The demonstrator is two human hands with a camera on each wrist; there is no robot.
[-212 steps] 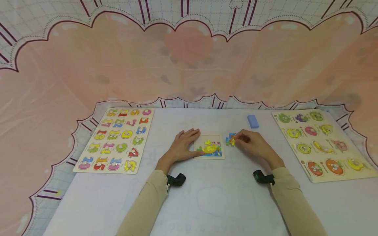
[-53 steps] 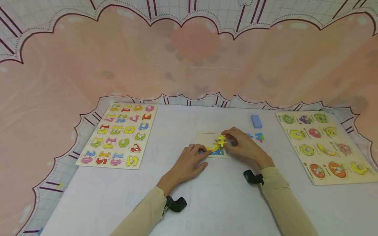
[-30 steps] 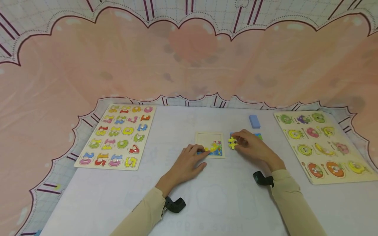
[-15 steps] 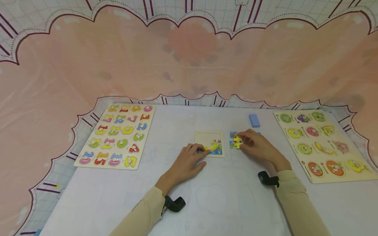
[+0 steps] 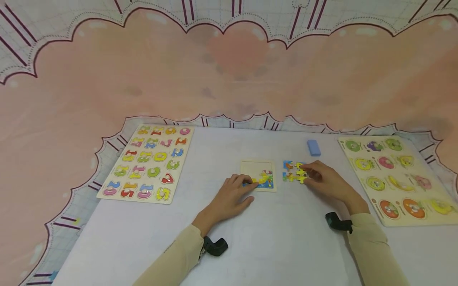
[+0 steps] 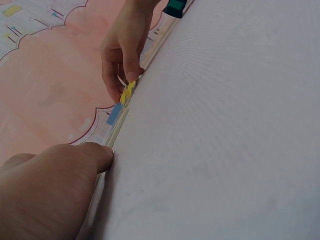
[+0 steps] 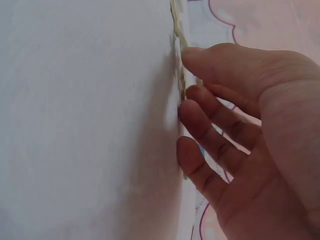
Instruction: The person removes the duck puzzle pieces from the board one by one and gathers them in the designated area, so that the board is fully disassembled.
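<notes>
A small square puzzle tray [image 5: 258,162] lies mid-table, its lower part filled with yellow and blue pieces. My left hand [image 5: 229,198] rests its fingertips on the lower left of those pieces, fingers relaxed. Right of the tray, my right hand [image 5: 329,182] pinches a yellow puzzle piece [image 5: 301,173] between thumb and fingers, over or beside loose blue, orange and yellow pieces [image 5: 288,176]. In the left wrist view the yellow piece [image 6: 128,93] shows under my right hand's fingertips. The right hand [image 7: 250,120] partly hides the pieces in the right wrist view.
A number board [image 5: 141,193] lies at the left and a fruit board [image 5: 397,202] at the right. A blue block [image 5: 313,148] sits behind the loose pieces. Behind the table hangs a peach-coloured patterned cloth [image 5: 171,79].
My right hand has carried the yellow piece from over the tray rightward to the loose pieces. My left hand has moved from the tray's left edge onto its lower pieces.
</notes>
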